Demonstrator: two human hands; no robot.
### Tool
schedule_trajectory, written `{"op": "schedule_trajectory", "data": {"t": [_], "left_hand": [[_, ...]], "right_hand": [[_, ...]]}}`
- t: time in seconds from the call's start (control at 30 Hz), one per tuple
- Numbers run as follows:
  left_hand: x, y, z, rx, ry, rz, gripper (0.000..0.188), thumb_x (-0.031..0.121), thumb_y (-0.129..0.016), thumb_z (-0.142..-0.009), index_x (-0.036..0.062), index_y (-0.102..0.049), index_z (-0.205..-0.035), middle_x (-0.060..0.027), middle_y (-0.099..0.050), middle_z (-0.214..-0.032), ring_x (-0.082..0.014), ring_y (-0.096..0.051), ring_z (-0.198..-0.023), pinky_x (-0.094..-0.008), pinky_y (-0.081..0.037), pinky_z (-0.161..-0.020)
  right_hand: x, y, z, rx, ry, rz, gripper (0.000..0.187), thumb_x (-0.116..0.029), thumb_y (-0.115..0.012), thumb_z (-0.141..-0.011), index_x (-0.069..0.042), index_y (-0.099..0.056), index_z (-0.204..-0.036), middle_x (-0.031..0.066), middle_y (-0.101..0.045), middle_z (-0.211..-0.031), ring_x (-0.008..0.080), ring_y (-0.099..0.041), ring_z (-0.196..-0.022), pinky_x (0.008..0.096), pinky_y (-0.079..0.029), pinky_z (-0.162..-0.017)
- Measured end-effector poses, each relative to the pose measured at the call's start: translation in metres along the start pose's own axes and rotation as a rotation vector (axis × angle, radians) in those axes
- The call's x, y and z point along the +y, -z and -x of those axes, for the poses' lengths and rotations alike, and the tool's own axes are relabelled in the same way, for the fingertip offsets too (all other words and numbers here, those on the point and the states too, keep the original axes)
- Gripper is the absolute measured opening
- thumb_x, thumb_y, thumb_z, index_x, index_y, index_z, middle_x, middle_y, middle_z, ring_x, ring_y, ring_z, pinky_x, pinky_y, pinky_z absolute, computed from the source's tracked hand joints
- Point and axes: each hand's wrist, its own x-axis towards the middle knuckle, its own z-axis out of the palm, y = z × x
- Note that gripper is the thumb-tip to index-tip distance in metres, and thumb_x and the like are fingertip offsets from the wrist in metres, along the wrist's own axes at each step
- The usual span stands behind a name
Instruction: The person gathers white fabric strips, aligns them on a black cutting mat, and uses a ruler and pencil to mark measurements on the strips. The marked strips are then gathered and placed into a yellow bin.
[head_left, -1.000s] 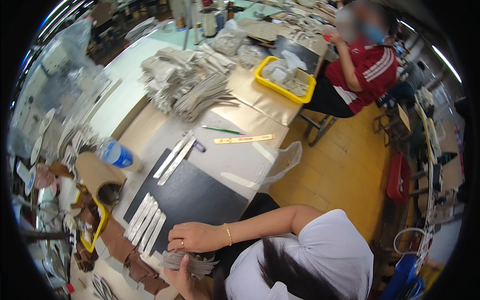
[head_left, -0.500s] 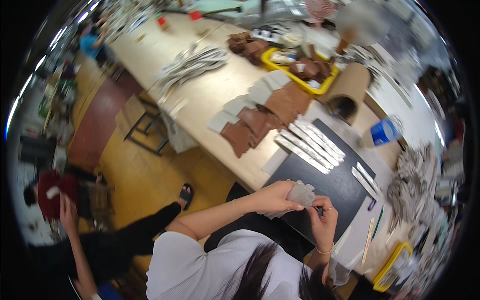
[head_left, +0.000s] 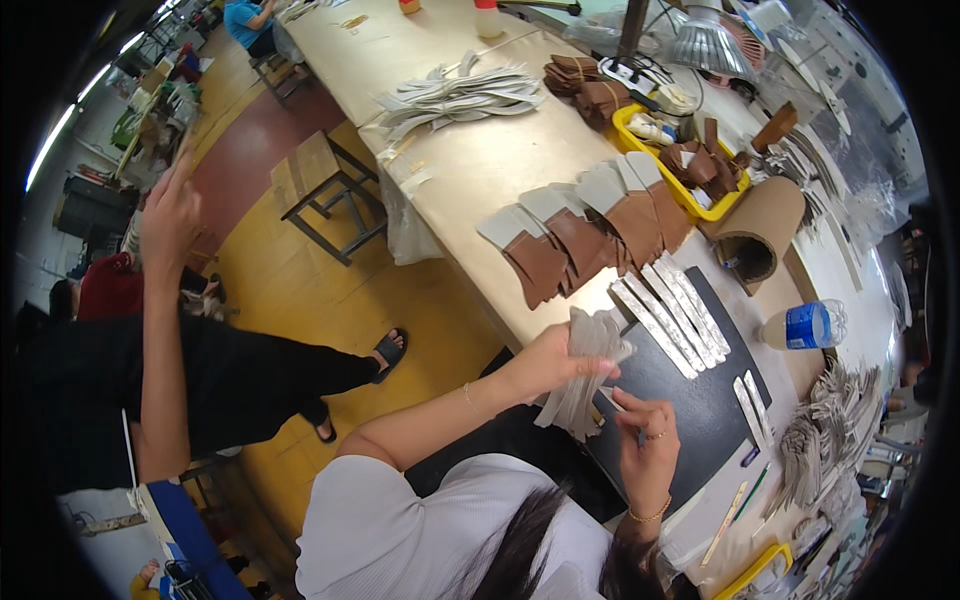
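My left hand point(head_left: 545, 362) is wrapped round a bundle of thin grey strips point(head_left: 583, 385), held upright over the near edge of a dark grey board point(head_left: 680, 420). Close by on its right, my right hand point(head_left: 648, 445) has its thumb and fingers pinched together near the bundle's side. Something small and pale shows at its fingertips, too small to name. Several silvery white strips point(head_left: 672, 315) lie side by side on the board's far part. Two more pale strips point(head_left: 750, 408) rest by its right edge.
Overlapping brown and grey cut pieces point(head_left: 600, 225) lie beyond the board. Behind them are a yellow basket point(head_left: 690, 200), a cardboard tube point(head_left: 765, 225) and a bottle point(head_left: 805, 325). More grey strips point(head_left: 460, 95) lie on the table. A person's arm point(head_left: 165, 330) and a stool point(head_left: 325, 180) are at left.
The view has shifted, so the table sits further right and lower. The grey bundle is now more upright in my left hand. At left, the other person's hand has risen.
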Motion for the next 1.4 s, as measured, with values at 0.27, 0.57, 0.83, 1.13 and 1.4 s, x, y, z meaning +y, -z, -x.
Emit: {"op": "schedule_trajectory", "data": {"t": [0.27, 0.57, 0.83, 1.13, 1.4], "left_hand": [[0.06, 0.056, 0.026, 0.355, -0.252, -0.007, 0.036, 0.01, -0.072, -0.089, -0.0044, -0.058, -0.119, -0.014, -0.07, -0.1, -0.0247, -0.071, -0.093, -0.04, -0.058, -0.086], [0.046, 0.047, 0.021, 0.248, 0.088, -0.036, 0.04, 0.006, -0.073, -0.087, -0.0048, -0.054, -0.121, -0.018, -0.067, -0.107, -0.0268, -0.071, -0.089, -0.0385, -0.06, -0.081], [0.025, 0.015, 0.009, 0.129, 0.167, -0.022, 0.037, 0.004, -0.073, -0.086, -0.0046, -0.056, -0.119, -0.0165, -0.069, -0.103, -0.0274, -0.072, -0.091, -0.0391, -0.061, -0.082], [0.024, 0.002, 0.004, 0.075, 0.198, -0.038, 0.036, 0.002, -0.074, -0.085, -0.0046, -0.057, -0.116, -0.017, -0.069, -0.102, -0.0286, -0.072, -0.09, -0.0405, -0.061, -0.081], [0.018, 0.004, 0.003, -0.243, 0.389, 0.098, 0.032, 0.009, -0.074, -0.089, -0.003, -0.06, -0.115, -0.0135, -0.069, -0.103, -0.024, -0.071, -0.094, -0.0371, -0.059, -0.084]], "right_hand": [[0.063, 0.015, 0.018, 0.175, -0.588, -0.329, 0.01, -0.005, -0.071, -0.09, 0.002, -0.065, -0.093, 0.0059, -0.07, -0.091, 0.0102, -0.065, -0.078, 0.0238, -0.051, -0.071], [0.094, 0.001, 0.017, 0.328, -0.777, -0.507, 0.011, -0.001, -0.067, -0.091, 0.007, -0.066, -0.097, 0.009, -0.071, -0.09, 0.0141, -0.072, -0.079, 0.0244, -0.059, -0.068], [0.1, 0.004, -0.02, 0.386, -0.752, -0.295, 0.01, -0.002, -0.066, -0.091, 0.007, -0.065, -0.096, 0.0105, -0.071, -0.086, 0.0167, -0.073, -0.074, 0.0247, -0.059, -0.064], [0.088, 0.011, -0.027, 0.306, -0.597, 0.083, 0.02, -0.004, -0.073, -0.085, -0.001, -0.067, -0.104, 0.0105, -0.06, -0.101, 0.0145, -0.063, -0.063, 0.0276, -0.055, -0.061], [0.039, 0.013, -0.025, -0.132, -0.071, -0.419, 0.013, -0.009, -0.077, -0.083, -0.007, -0.072, -0.094, 0.0055, -0.063, -0.103, 0.0202, -0.065, -0.086, 0.0284, -0.054, -0.075]]}}
